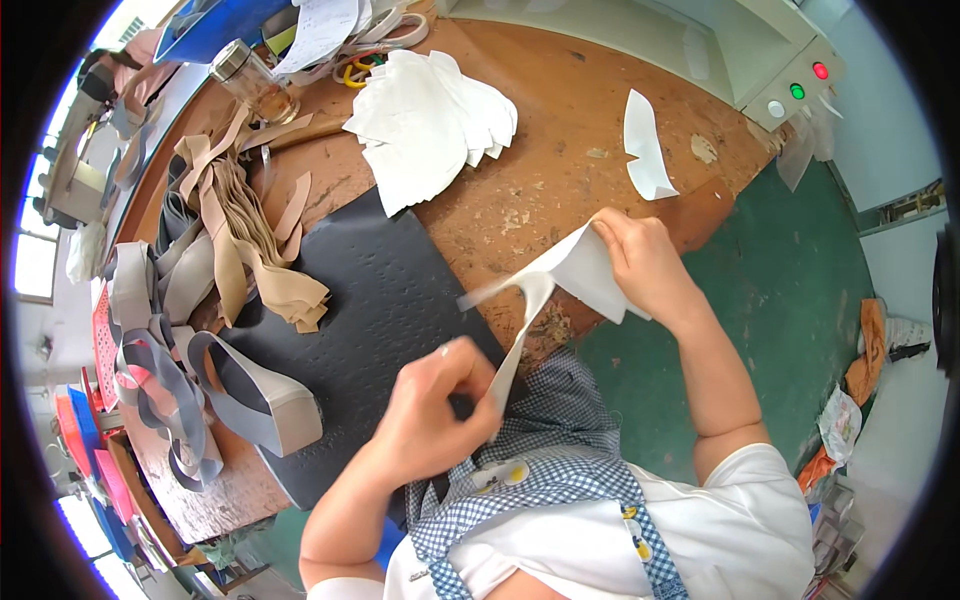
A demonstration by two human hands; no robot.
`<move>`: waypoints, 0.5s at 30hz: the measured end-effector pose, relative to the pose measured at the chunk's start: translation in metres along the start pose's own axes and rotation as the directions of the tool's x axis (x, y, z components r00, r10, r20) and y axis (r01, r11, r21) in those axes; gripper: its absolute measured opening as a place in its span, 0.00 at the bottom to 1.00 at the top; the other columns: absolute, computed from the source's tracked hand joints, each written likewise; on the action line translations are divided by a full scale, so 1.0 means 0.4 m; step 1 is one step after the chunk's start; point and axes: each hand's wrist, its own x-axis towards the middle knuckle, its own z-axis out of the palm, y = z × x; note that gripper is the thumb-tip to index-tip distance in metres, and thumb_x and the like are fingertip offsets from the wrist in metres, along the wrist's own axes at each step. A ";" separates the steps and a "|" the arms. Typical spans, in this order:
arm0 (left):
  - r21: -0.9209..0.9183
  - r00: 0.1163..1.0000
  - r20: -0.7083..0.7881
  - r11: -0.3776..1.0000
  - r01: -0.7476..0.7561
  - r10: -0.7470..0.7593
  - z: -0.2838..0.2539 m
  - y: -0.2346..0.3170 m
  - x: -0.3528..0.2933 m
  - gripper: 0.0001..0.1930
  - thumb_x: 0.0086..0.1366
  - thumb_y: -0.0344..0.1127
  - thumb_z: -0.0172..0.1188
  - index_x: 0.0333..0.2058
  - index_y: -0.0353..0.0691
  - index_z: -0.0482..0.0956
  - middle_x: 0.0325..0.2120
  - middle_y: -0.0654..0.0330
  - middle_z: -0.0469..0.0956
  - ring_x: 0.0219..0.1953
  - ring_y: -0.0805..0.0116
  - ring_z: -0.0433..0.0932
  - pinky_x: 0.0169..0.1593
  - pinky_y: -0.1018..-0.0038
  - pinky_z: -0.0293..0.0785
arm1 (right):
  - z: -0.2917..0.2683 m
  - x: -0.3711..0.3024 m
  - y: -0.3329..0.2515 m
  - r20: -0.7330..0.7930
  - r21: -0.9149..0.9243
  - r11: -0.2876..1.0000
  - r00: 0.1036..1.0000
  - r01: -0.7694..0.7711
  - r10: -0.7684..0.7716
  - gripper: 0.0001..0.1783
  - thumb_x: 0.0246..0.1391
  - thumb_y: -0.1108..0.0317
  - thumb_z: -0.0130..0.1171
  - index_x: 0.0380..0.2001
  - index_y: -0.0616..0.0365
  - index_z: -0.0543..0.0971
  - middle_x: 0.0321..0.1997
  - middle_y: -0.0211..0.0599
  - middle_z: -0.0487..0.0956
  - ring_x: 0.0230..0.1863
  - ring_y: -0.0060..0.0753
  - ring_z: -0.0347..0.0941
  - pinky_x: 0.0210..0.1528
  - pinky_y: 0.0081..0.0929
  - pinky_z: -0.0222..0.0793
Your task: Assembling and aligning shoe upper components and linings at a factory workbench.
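My right hand (645, 262) pinches the upper edge of a white sheet piece (590, 272) in front of the table edge. From that piece a narrow pale strip (521, 345) curls down to my left hand (428, 412), whose fingers are closed on its end. The strip's middle is twisted and a little blurred, and how it joins the piece is hard to make out. My left hand hovers over the near edge of a black mat (370, 300). A fanned stack of white cut pieces (425, 125) lies farther back, and a single notched white piece (648, 150) lies to its right.
Beige strips (245, 230) and looped grey strips (285, 415) cover the table's left side. Behind them stand a lidded glass jar (262, 92) and a blue bin (215, 28), near yellow-handled scissors (352, 74). A pale machine with coloured buttons (780, 75) occupies the far right.
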 end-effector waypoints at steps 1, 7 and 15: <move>0.000 0.990 0.134 0.999 -0.042 0.041 -0.047 0.023 -0.025 0.04 0.51 0.22 0.60 0.23 0.32 0.72 0.24 0.58 0.74 0.29 0.70 0.77 0.33 0.76 0.73 | -0.013 0.005 0.014 -0.008 -0.008 1.000 1.000 -0.004 0.004 0.11 0.65 0.69 0.51 0.33 0.68 0.74 0.23 0.58 0.72 0.22 0.55 0.69 0.26 0.37 0.63; 0.298 0.946 -0.259 0.948 -0.112 0.193 -0.196 0.170 -0.212 0.06 0.41 0.21 0.57 0.19 0.34 0.69 0.18 0.56 0.69 0.22 0.63 0.73 0.27 0.71 0.66 | -0.049 0.065 0.014 0.121 0.222 0.939 0.963 -0.262 0.240 0.13 0.67 0.68 0.49 0.30 0.66 0.74 0.23 0.31 0.73 0.29 0.15 0.67 0.31 0.24 0.62; 0.858 0.833 -0.415 0.462 0.225 0.365 -0.115 0.029 0.016 0.25 0.49 0.37 0.74 0.45 0.33 0.77 0.42 0.52 0.76 0.43 0.52 0.78 0.48 0.63 0.74 | 0.064 0.002 -0.120 -0.300 -0.005 0.997 0.951 0.077 -0.075 0.11 0.61 0.74 0.52 0.43 0.69 0.77 0.37 0.53 0.80 0.35 0.51 0.79 0.36 0.35 0.73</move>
